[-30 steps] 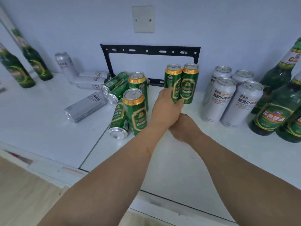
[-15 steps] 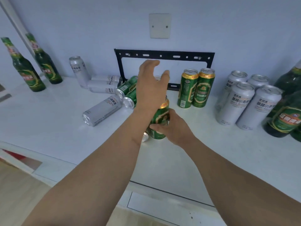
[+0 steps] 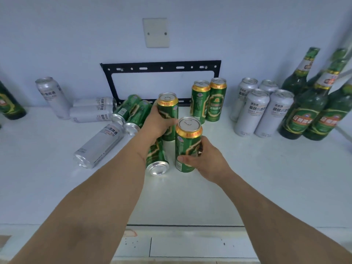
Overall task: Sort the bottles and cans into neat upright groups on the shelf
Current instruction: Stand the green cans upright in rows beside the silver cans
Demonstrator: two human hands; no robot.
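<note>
Both bare arms reach forward, left hand (image 3: 157,123) and right hand (image 3: 206,161) each with fingers curled closed.

A dark green glass bottle (image 3: 8,106) at the left edge was cut off, its neck out of view. The tall green glass bottles (image 3: 322,109) at far right were blurred near the frame edge. A lying green aluminium can (image 3: 155,159) was partly hidden beneath the left forearm (image 3: 114,187).
</note>
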